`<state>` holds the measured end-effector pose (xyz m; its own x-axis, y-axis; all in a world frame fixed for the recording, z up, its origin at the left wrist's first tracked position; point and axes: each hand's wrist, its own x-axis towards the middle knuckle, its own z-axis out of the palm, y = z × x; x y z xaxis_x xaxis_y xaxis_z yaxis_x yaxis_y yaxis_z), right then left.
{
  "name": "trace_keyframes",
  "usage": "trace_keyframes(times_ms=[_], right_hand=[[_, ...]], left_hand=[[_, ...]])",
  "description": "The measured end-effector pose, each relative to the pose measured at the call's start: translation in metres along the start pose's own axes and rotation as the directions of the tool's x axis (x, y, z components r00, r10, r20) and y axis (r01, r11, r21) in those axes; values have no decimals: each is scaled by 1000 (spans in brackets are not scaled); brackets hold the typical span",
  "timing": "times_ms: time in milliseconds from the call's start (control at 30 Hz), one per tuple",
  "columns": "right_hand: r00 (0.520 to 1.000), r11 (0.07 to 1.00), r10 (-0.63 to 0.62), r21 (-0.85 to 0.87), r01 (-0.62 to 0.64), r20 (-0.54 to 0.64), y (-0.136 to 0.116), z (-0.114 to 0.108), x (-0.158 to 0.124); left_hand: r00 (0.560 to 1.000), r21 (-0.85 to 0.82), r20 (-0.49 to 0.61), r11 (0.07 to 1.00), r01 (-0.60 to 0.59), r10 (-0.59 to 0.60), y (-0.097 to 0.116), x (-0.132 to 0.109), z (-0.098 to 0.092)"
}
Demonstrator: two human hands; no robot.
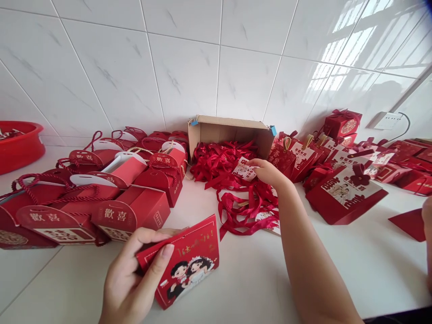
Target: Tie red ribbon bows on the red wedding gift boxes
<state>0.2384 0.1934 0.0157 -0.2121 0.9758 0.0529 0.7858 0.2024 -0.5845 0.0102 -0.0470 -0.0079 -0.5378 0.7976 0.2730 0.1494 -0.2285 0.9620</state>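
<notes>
My left hand (pixel 135 270) holds a red favor box (pixel 187 265), tilted, its printed front with a cartoon bride and groom facing up; the thumb lies across the front and the other fingers are mostly behind. My right hand (pixel 265 172) reaches forward to the pile of red ribbons (pixel 222 157), its fingers closed at the edge of a white gift tag (pixel 243 170) with red lettering. Some fingertips are hidden. Nearer to me, below that tag, loose ribbons (pixel 236 211) lie over more printed tags (pixel 268 218).
An open cardboard box (pixel 232 120) lies behind the ribbons. Red gift boxes with rope handles (pixel 135 209) crowd the left, near a red basin (pixel 23 144). Finished-looking red bags with tags (pixel 344 198) stand right. Another person's hand (pixel 428 225) is at the right edge by a red piece (pixel 410 222).
</notes>
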Motion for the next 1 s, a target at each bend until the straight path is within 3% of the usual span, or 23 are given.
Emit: trace_keyframes(times_ms=[167, 433, 667, 900, 1000], right_hand=[[996, 998, 65, 4, -65, -62, 22, -2, 5], [983, 997, 41, 67, -30, -179, 41, -6, 10], [966, 968, -122, 187, 166, -227, 55, 5, 14], [944, 938, -223, 210, 276, -243, 64, 19, 14], [954, 977, -133, 128, 173, -270, 66, 25, 15]], left_hand=[[999, -5, 15, 999, 32, -31, -1, 1, -2], [998, -14, 8, 998, 61, -61, -1, 0, -3], [998, -15, 35, 998, 59, -59, -5, 1, -6], [998, 5, 40, 999, 53, -54, -5, 1, -6], [998, -7, 33, 999, 54, -54, -4, 1, -4]])
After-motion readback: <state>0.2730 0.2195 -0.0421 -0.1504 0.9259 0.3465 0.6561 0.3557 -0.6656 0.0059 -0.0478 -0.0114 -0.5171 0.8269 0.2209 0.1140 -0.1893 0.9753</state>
